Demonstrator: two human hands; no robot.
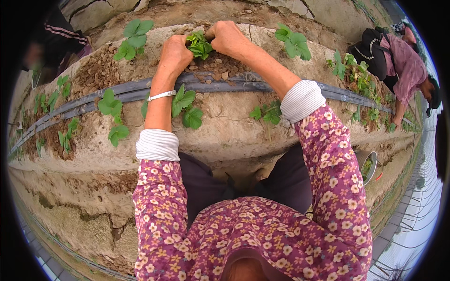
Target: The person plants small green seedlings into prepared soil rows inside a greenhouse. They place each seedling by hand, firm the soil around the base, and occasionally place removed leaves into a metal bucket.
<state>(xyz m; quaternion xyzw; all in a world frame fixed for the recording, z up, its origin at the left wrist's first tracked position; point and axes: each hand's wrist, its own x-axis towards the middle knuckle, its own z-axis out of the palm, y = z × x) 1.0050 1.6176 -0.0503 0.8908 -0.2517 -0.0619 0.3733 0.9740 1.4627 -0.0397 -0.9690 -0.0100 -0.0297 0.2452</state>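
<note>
A small strawberry plant [199, 45] with bunched green leaves stands at the top of the raised soil bed [225, 133], between my two hands. My left hand [177, 53] is curled against its left side, thumb and fingers at the leaves. On the other side, my right hand [226, 37] bends down with its fingertips at the leaf edge and the soil. Its grip is partly hidden behind the knuckles and leaves. Loose crumbled soil [219, 66] lies just below the plant.
Black drip hoses [225, 84] run along the bed below my hands. More strawberry plants [191, 110] grow on both sides of them. A bucket [367, 167] with greenery stands at right. One person [409, 70] bends over the bed at right; another person [63, 38] is at upper left.
</note>
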